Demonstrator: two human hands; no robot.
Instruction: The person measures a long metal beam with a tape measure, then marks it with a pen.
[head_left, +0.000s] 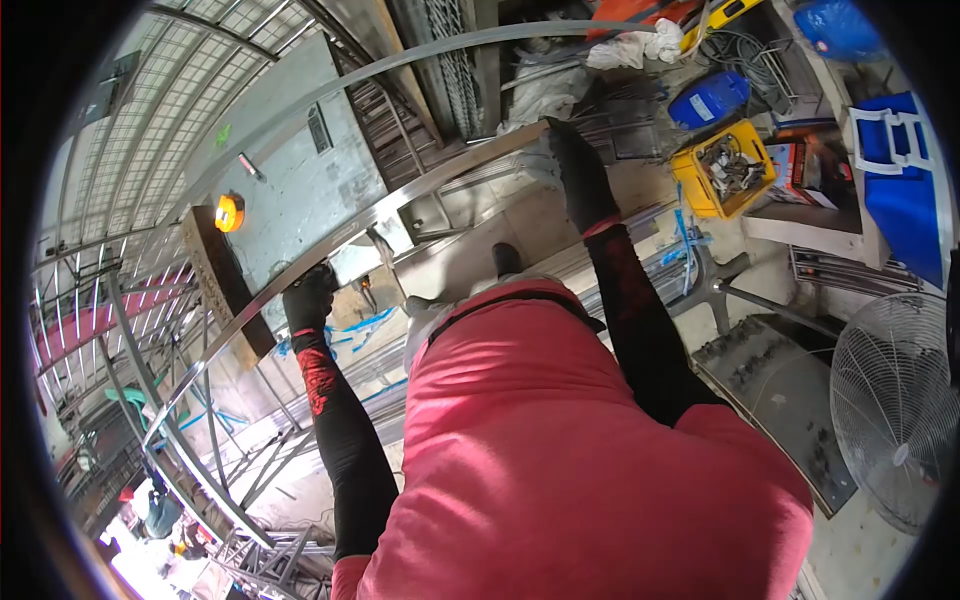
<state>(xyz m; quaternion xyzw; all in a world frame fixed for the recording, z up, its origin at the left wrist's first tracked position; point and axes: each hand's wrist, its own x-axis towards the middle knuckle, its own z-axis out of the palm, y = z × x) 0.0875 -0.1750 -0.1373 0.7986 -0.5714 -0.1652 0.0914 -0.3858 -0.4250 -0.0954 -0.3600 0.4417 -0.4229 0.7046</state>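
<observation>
A long metal bar [400, 196] runs slantwise across the view in front of my body. My left hand [310, 298], in a dark glove, is closed on the bar at its lower left part. Farther right, my right hand [580, 175], also dark-gloved, is closed around the bar near its upper right end. Beyond the bar lies a grey metal sheet or tabletop [290, 165], with an orange tape measure or similar round object [229, 213] and a small marker-like item [250, 166] on it.
To the right are a yellow crate [686, 170] of metal parts, a blue container [708, 100], a red box [808, 176] and a large fan [895, 410]. Metal frames [125, 340] stand at left. A person [160, 510] is at the lower left.
</observation>
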